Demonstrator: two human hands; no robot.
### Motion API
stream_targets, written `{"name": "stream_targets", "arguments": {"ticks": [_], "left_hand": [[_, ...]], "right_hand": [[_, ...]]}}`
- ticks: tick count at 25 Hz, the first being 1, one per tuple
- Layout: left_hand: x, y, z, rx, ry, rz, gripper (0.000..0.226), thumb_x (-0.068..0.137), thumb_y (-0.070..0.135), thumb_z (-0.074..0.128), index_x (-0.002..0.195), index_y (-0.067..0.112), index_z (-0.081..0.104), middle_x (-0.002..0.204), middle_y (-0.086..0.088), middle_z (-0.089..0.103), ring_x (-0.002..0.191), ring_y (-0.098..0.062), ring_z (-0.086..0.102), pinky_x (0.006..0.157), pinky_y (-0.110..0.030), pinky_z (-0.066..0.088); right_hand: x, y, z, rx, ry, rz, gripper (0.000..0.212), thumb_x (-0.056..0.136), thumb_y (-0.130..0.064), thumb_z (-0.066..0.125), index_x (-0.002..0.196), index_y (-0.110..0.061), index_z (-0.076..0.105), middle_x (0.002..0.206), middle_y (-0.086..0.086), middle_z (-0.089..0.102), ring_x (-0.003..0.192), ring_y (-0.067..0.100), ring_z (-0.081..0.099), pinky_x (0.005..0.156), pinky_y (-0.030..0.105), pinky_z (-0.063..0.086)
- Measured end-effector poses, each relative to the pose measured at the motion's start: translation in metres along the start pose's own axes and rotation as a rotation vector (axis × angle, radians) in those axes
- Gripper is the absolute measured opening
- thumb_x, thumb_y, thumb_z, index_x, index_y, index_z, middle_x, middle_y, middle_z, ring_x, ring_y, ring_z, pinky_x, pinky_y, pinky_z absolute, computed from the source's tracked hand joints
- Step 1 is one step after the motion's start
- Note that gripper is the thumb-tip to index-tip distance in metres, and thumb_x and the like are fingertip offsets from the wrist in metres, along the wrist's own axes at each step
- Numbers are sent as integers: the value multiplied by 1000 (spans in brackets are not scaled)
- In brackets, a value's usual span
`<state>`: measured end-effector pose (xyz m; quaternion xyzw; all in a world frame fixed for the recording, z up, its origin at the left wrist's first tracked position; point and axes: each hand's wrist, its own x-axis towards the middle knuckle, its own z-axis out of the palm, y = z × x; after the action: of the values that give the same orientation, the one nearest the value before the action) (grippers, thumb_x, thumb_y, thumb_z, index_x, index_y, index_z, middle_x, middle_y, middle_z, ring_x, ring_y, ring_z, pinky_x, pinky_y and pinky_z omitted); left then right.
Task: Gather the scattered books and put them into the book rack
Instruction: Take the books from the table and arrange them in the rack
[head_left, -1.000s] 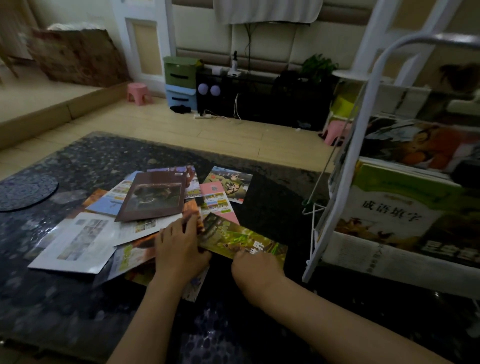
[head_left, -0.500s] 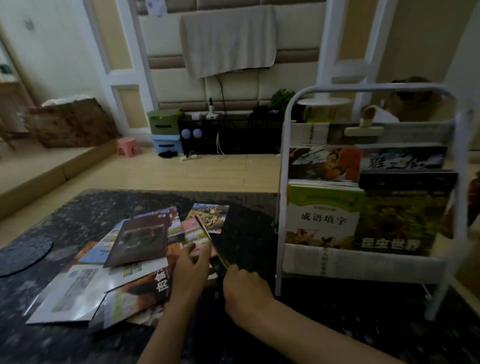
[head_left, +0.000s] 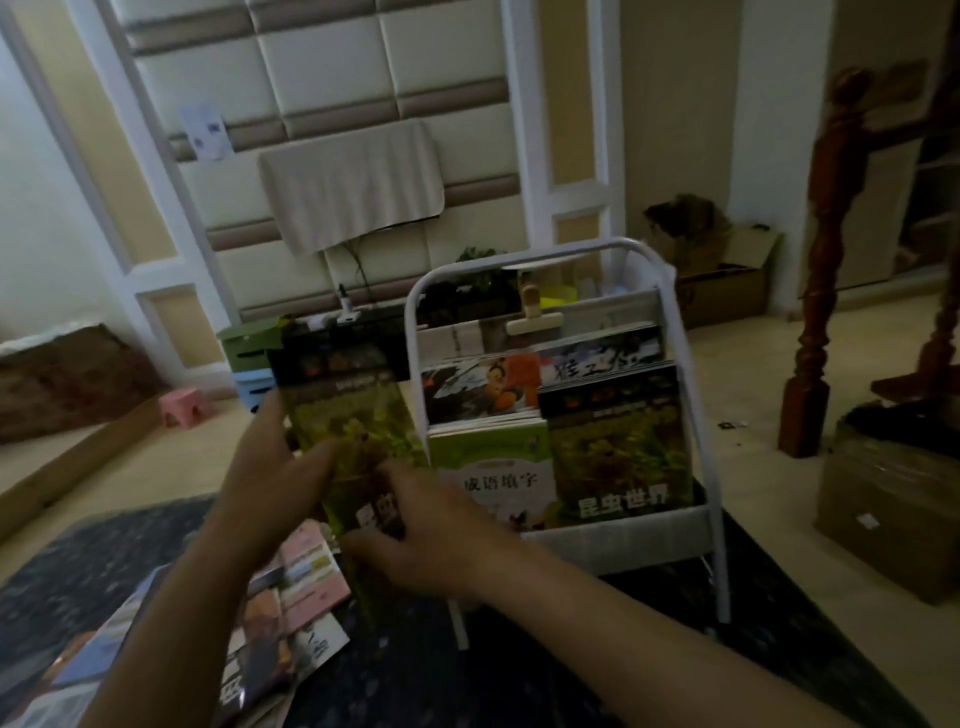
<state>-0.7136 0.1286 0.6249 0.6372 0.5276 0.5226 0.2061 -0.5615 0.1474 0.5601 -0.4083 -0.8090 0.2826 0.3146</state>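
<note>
A green insect book (head_left: 353, 415) is held upright in the air, just left of the white book rack (head_left: 711, 483). My left hand (head_left: 275, 473) grips its left edge, thumb across the cover. My right hand (head_left: 421, 530) holds its lower right corner. The rack stands on the dark table and holds several books, among them a matching green insect book (head_left: 618, 447) and a white-and-green book (head_left: 493, 467). More books (head_left: 291, 597) lie scattered on the table at lower left, partly hidden by my left arm.
The dark patterned table (head_left: 519, 675) carries the rack and the loose books. A cardboard box (head_left: 883, 509) sits right of the table, a wooden post (head_left: 815, 291) behind it. A pink stool (head_left: 184, 405) and stacked drawers stand on the floor beyond.
Both hands have lifted the green insect book off the pile and raised it upright beside the rack. The view has tilted up and swung right.
</note>
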Motion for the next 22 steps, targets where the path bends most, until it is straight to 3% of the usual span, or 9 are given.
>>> {"name": "stream_targets", "arguments": {"ticks": [2,5,8,12,15,17,19,22], "left_hand": [[6,32,14,1,-74,99,35,87,2,63,108,29,52,98,-3,65,84,-19,69,59,-33,58],[18,69,53,-48,-218,225,37,90,-4,58,116,21,49,98,-1,66,88,-16,70,63,-29,59],[33,83,101,-77,-303,288,42,91,-5,57,119,25,47,105,0,63,99,-16,67,75,-36,60],[52,76,162,-128,-339,260,48,91,-2,57,127,27,46,114,3,63,109,-15,63,87,-46,57],[59,64,199,-138,-317,189,52,91,-1,58,129,32,46,118,6,62,115,-13,60,91,-48,56],[60,55,217,-136,-300,157,51,91,0,58,130,31,46,118,8,62,115,-11,59,91,-45,56],[59,45,229,-95,-274,144,48,92,-1,57,129,27,47,114,12,61,114,-9,57,93,-38,54],[64,24,238,97,-278,181,44,91,4,59,126,27,46,112,14,57,113,-10,55,94,-36,51]], "right_hand": [[-1,8,-40,-54,131,-28,74,83,-44,73,144,-30,33,138,4,46,124,25,51,102,47,48],[-8,23,-110,-213,280,34,103,83,-36,76,155,-34,3,153,12,24,137,37,37,110,51,40],[-20,36,-173,-411,415,88,118,81,-35,79,155,-36,-14,158,16,14,135,42,40,103,52,43],[-27,69,-219,-694,528,119,125,79,-38,82,153,-37,-19,159,22,5,130,48,44,94,56,49],[-27,95,-233,-832,608,123,126,79,-31,83,152,-38,-19,160,22,-2,132,54,37,86,58,50],[-23,110,-236,-912,627,132,128,76,-28,84,153,-36,-18,161,21,-3,138,57,24,92,63,47],[-18,125,-234,-1012,618,112,117,78,-30,79,155,-31,-8,159,22,10,141,55,19,102,67,39],[-11,143,-225,-1105,630,18,83,79,-24,74,148,-19,27,129,26,47,119,47,47,96,61,44]]}}
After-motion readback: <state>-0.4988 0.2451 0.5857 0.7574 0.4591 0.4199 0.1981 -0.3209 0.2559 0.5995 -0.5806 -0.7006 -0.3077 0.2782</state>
